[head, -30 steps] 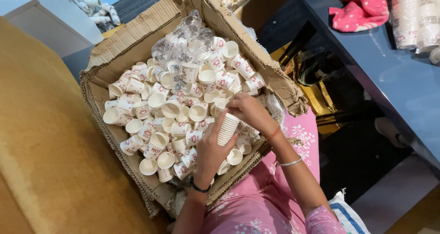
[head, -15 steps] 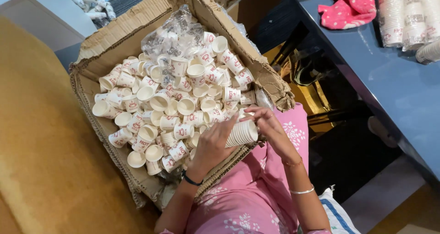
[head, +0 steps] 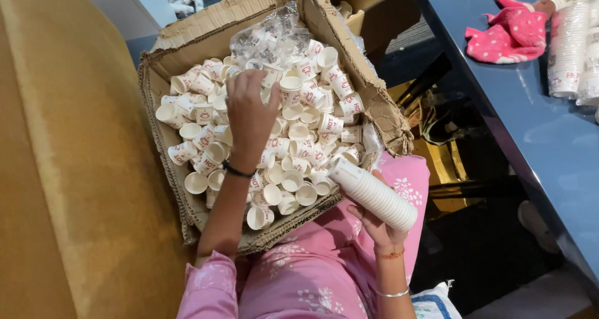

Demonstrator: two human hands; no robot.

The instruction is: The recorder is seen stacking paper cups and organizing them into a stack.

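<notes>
Mustard sofa flanking a cardboard box of loose paper cups on the lap. Left hand reaching in, fingers curling over cups. Right hand, beside the box's near corner, gripping a nested stack. Best to be picking single cups mouth-aligned, keeping the stack steady.

Small home-type packing workspace: cardboard box w/ loose paper cups, cup stacks on blue table.

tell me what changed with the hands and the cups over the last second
The left hand let go of the stack of paper cups and reached up into the loose cups in the cardboard box. The right hand took the stack alone and drew it back toward the lap, tilted on its side. The box on the lap stayed where it was.
</notes>
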